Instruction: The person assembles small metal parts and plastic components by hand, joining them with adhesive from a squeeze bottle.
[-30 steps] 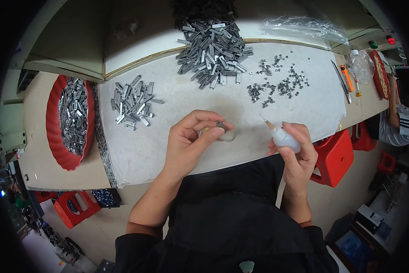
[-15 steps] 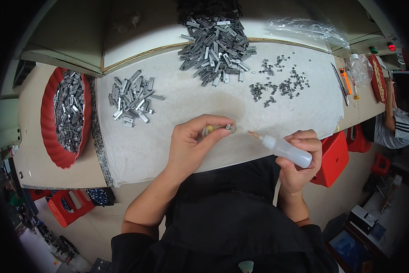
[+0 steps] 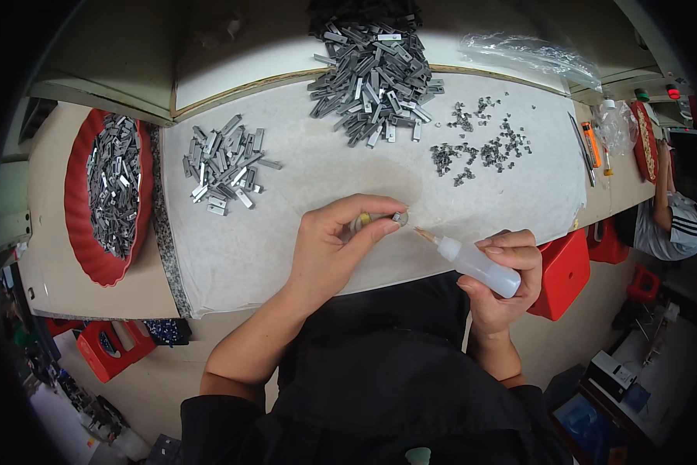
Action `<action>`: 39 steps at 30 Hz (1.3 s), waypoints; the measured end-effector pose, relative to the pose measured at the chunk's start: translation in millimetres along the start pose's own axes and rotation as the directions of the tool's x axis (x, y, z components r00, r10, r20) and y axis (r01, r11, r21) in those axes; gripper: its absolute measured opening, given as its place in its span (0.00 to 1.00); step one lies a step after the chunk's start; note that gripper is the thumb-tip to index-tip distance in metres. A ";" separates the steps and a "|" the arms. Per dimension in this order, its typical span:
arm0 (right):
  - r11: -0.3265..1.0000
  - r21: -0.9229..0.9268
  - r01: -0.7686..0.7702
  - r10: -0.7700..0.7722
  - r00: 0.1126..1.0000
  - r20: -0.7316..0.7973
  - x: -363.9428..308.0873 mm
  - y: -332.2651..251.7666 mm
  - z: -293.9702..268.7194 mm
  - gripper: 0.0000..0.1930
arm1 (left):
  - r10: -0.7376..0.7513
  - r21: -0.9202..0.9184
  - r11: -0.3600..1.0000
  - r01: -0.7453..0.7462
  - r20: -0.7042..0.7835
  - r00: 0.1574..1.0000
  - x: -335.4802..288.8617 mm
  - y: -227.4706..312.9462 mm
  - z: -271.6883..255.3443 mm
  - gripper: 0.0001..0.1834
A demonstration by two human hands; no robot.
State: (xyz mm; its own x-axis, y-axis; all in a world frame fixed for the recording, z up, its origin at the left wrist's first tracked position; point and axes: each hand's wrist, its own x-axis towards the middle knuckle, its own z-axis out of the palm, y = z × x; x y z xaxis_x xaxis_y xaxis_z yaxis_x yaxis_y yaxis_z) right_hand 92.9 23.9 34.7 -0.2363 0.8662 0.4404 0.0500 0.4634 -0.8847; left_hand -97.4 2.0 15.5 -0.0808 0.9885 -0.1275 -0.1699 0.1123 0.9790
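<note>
Thumb and fingertips of my left hand [image 3: 334, 236] pinch a small metal piece [image 3: 397, 218]. Something rounded and pale with a yellow spot shows between those fingers, mostly hidden, so I cannot tell its kind. My right hand [image 3: 511, 271] grips a translucent white squeeze bottle [image 3: 480, 267]. Its thin brownish nozzle points up and left, its tip just right of the metal piece. Whether the tip touches the piece I cannot tell. Beyond my hands lie a large heap of grey metal bars [image 3: 379, 85], a smaller bar pile [image 3: 223, 167] and scattered tiny metal parts [image 3: 484, 147].
A red scalloped tray [image 3: 81, 209] full of metal bars stands at the left. On the right lie an orange-labelled tube [image 3: 591, 144], a pointed tool [image 3: 583, 147] and a clear plastic bag [image 3: 616, 128]. Red stools [image 3: 563, 275] flank the table. Another person [image 3: 670, 217] sits far right.
The squeeze bottle and my right hand have shifted a little left and down. The metal piece in my left fingertips sits at a slightly different angle.
</note>
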 end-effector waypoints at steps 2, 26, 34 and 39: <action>1.000 -0.016 -0.001 0.001 1.000 -0.001 0.3 0.2 1.2 0.20 | 0.005 0.004 1.000 -0.005 0.007 1.000 0.2 -0.7 -0.9 0.09; 0.992 -0.123 0.028 -0.020 0.998 0.064 2.7 -0.2 -1.6 0.21 | 0.027 0.030 0.999 -0.027 -0.008 1.000 0.5 -2.9 0.4 0.09; 0.991 -0.131 0.034 -0.024 0.997 0.077 2.5 1.2 -3.5 0.21 | 0.009 0.076 0.997 -0.013 0.050 0.999 0.4 -1.2 -1.9 0.10; 0.991 -0.129 0.031 -0.021 0.997 0.076 1.7 1.4 -3.9 0.21 | 0.024 0.057 0.998 -0.027 0.059 0.998 1.1 -0.1 -1.9 0.10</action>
State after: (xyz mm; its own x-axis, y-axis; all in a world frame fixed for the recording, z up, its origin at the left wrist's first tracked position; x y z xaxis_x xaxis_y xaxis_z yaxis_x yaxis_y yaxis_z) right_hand 96.3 26.8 34.9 -0.3100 0.8397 0.4459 0.1678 0.5100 -0.8437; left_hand -99.3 2.9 15.0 -0.0270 0.9951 -0.0948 -0.1109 0.0913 0.9896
